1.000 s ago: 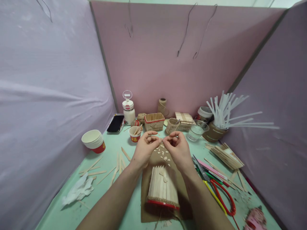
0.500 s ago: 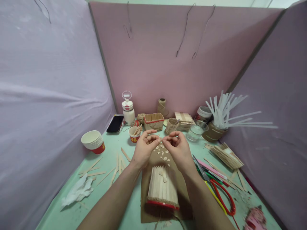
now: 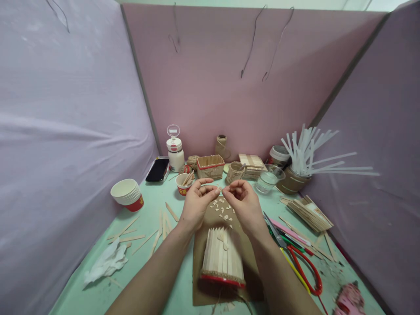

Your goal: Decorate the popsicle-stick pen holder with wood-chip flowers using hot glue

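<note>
Chips of pale wood [image 3: 226,217] lie scattered on a brown board [image 3: 213,219], and over its far end the left hand [image 3: 198,204] and right hand [image 3: 243,203] hang nearly tip to tip. From where I stand, each thumb sits close to its bent forefinger; I cannot tell whether either pair has closed on something tiny. Nearer the person, between the forearms, a slatted wooden piece [image 3: 223,253] with a red edge rests on the board. Scissors [image 3: 289,248] lie right of it on the green worktop [image 3: 147,218].
</note>
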### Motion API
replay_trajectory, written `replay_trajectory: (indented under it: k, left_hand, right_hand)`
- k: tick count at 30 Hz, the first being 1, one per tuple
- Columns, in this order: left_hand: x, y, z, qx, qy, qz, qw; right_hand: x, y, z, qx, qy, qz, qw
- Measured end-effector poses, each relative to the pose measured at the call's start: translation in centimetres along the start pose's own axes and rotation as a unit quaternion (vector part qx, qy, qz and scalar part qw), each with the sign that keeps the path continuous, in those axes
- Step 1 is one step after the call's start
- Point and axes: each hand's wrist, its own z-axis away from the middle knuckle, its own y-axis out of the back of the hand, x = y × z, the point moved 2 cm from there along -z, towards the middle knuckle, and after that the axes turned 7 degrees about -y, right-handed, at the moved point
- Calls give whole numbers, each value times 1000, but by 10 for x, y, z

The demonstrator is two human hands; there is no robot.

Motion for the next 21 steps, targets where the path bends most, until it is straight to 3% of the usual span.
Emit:
replay_trajectory:
  k: [9, 16, 21]
  left_hand:
    - [2, -2, 1, 6, 14, -27, 1000]
    - [9, 7, -3, -16, -9, -195, 981]
    - [8, 8, -2, -41, 11, -204, 978]
  right_hand:
    - [2, 2, -1, 14, -16, 4, 1000]
    - [2, 3, -1, 26, -33, 3, 999]
    - [1, 3, 0, 2, -73, 10, 997]
